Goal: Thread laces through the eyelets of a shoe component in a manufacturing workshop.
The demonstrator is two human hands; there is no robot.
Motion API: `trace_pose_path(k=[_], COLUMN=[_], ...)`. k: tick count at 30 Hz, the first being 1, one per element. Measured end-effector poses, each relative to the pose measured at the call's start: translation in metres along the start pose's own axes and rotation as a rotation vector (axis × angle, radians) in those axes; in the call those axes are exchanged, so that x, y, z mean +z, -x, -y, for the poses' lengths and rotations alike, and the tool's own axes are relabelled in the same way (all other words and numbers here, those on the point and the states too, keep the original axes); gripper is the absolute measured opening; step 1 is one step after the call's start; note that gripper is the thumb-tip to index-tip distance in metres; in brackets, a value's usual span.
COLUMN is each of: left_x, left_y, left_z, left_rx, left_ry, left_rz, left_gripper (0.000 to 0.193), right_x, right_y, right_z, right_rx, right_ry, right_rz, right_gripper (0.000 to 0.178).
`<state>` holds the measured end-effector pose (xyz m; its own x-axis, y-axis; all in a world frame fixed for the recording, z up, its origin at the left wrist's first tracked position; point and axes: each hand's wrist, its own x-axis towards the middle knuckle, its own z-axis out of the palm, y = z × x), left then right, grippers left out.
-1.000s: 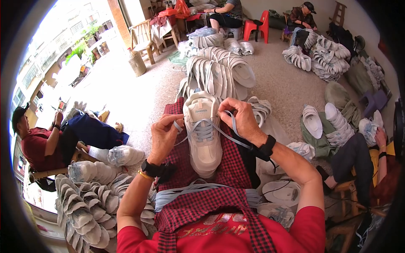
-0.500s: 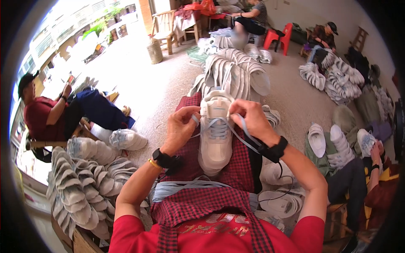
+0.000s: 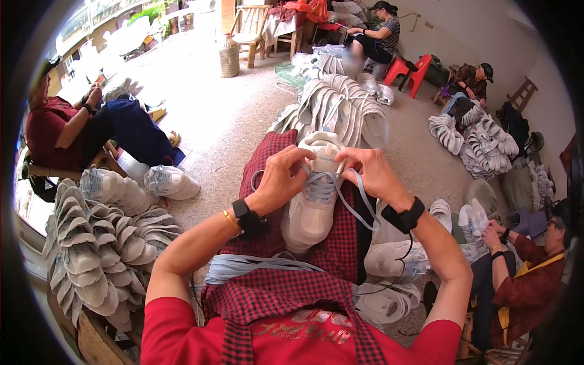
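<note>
A white shoe upper rests on my lap, toe toward me, over a red-and-black checked apron. Light blue shoelace crosses its front. My left hand is closed at the upper left eyelets, pinching one lace end, and a small loop sticks out beside it. At the upper right eyelets my right hand pinches the other lace end, whose slack hangs in a loop below the fingers. The fingertips partly hide the top eyelets. A bundle of loose blue laces lies across my waist.
Stacked shoe uppers stand at my left, with more uppers piled ahead. White shoes lie by my right side. Co-workers sit at left, right and far back. A red chair stands behind.
My hands have come closer together over the top of the shoe, the left one moving inward onto it. The right-hand lace now hangs in a wider loop. The view has shifted slightly.
</note>
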<state>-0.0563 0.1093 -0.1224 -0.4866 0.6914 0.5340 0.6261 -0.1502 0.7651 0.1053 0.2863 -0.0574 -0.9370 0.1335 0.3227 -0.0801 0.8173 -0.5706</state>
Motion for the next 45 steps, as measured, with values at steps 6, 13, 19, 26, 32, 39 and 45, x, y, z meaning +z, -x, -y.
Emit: trace_pose_path(k=[6,13,19,26,32,39,45], left_x=[-0.028,-0.043,-0.030,-0.009,-0.009,-0.040,-0.047], left_y=[-0.034,-0.080,-0.104,-0.103,-0.102,-0.140,-0.179], left_z=[0.008,-0.004,-0.031,-0.041,-0.026,-0.112,-0.143], left_rx=[0.343,0.896,0.725,0.256,0.226,0.077,0.298], left_ry=[-0.115,-0.608,-0.772,-0.942,-0.753,0.103,0.085], left_rz=[0.347,0.785,1.071,0.985,0.995,0.400,0.162], left_gripper=[0.030,0.024,0.004,0.024,0.018,0.033,0.028], right_x=[-0.010,-0.011,-0.016,0.011,0.006,-0.080,-0.107], right_y=[-0.008,-0.015,-0.028,-0.028,-0.056,-0.081,-0.092], right_z=[-0.003,-0.007,-0.024,-0.024,-0.031,0.019,0.072], right_rx=[-0.261,-0.441,-0.283,0.010,0.153,-0.047,-0.098], right_ry=[0.453,0.692,0.307,0.275,-0.339,-0.676,-0.498], right_rz=[0.115,0.215,0.334,0.195,-0.472,-0.551,-0.612], right_gripper=[0.029,0.023,0.021,0.020,0.024,0.024,0.033])
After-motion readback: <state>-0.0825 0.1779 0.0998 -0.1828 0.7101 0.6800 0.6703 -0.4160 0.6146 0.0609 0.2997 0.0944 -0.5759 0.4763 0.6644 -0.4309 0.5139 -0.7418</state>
